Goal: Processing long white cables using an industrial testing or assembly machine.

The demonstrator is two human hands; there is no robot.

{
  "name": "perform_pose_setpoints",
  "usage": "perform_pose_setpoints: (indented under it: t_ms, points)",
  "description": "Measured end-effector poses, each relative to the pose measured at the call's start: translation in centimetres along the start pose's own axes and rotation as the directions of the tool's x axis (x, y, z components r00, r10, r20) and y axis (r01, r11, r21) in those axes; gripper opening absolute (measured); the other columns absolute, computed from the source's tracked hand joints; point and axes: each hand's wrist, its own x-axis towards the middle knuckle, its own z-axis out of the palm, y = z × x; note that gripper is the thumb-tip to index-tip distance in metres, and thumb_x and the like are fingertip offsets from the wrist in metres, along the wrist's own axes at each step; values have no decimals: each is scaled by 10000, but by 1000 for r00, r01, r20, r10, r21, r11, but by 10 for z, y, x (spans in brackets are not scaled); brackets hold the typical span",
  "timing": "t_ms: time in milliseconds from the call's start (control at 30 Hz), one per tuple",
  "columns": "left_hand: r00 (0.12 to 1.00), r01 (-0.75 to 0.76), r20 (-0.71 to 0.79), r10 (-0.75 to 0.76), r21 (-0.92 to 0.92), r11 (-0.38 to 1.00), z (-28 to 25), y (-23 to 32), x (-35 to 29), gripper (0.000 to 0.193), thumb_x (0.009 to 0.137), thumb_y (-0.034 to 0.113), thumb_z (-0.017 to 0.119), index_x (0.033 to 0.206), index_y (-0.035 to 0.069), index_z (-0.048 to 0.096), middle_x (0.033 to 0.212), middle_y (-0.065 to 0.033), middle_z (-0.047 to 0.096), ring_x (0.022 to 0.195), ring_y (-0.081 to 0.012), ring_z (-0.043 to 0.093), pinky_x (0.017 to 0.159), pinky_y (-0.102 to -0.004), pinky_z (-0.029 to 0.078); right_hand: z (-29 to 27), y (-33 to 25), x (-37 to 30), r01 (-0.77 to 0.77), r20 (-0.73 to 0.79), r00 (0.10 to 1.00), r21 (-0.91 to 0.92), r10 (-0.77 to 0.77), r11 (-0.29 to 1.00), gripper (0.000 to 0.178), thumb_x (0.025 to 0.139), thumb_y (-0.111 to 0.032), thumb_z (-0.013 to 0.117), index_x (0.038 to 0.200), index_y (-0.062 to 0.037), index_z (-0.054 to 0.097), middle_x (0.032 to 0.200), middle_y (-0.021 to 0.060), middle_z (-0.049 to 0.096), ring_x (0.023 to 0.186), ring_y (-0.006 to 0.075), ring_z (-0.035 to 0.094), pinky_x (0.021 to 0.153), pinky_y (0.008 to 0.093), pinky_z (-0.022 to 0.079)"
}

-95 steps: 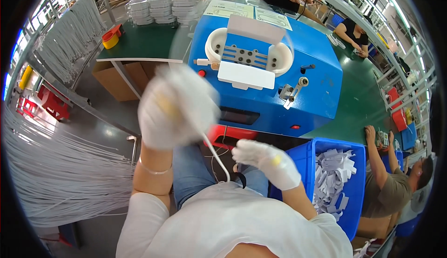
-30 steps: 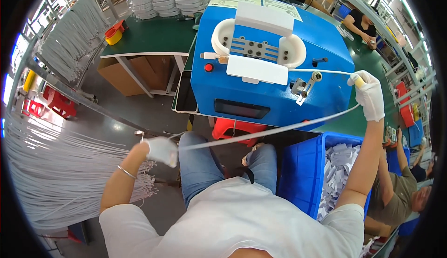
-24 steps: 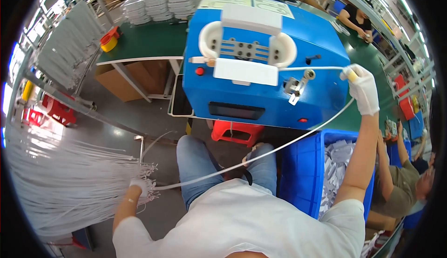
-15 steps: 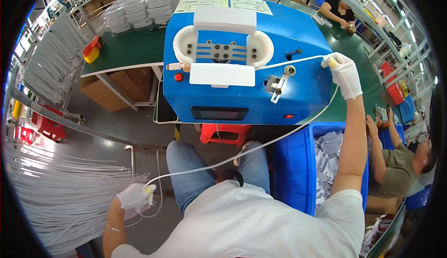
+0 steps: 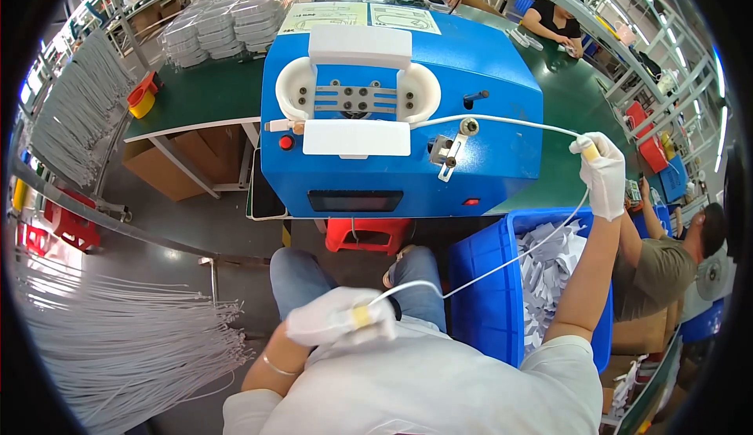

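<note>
Seated at a green workbench; a large blue machine with a white winding fixture on its face fills the middle of the view. To the person's right stands a blue bin heaped with white scraps; to the left hang bundles of grey-white cables; stacks of clear trays sit at the far end of the bench; a red stool shows under the machine. Other people work at the far and right sides. A single white cable runs from the machine's left side across its front, past the metal guide post, out to the right hand, then sags over the bin and back to the left hand. Judgement: the run wants even, gentle tension, kept clear of the bin rim and off the post so it does not snag or kink. Right arm is stretched out and up, gloved, fingers pinched on the cable with a yellow-taped tip showing. Left arm is folded in close to the chest, gloved hand blurred, fingers closed around the cable's near end.
</note>
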Motion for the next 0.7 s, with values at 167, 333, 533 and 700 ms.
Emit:
perform_pose_setpoints:
  t_ms: [167, 333, 533, 700]
  points:
    - [987, 88, -137, -80, 58, 994, -10, -55, 45, 326, 950, 270, 481, 900, -21, 618, 588, 31, 416, 517, -48, 348, 487, -204, 277, -2, 7, 3, 56, -59, 997, -23, -58, 998, 191, 910, -225, 599, 844, -48, 625, 633, -86, 476, 456, -26, 292, 404, 168, 161]
    - [968, 168, -189, -166, -10, 986, -16, -67, 41, 320, 945, 272, 490, 914, -20, 620, 586, 29, 426, 497, -44, 344, 449, -200, 259, -1, 22, 8, -15, 1, 1000, -23, 15, 1000, 185, 896, -231, 612, 833, -58, 628, 586, -97, 440, 432, -20, 280, 394, 171, 162]
    - [957, 194, -215, -195, -22, 981, -18, -66, 30, 332, 943, 284, 469, 938, -9, 625, 620, 33, 446, 540, -44, 362, 472, -184, 279, -34, 44, -9, -89, -49, 995, -55, 86, 995, 212, 889, -251, 621, 790, -64, 626, 538, -89, 397, 411, -10, 299, 381, 179, 181]
    - [960, 209, -196, -199, 33, 977, -18, -64, 33, 331, 947, 285, 461, 947, 0, 627, 632, 23, 482, 522, -36, 378, 460, -170, 298, -55, 67, -24, -105, -60, 993, -57, 101, 993, 215, 905, -250, 594, 804, -59, 600, 525, -79, 396, 393, 3, 314, 369, 179, 200]
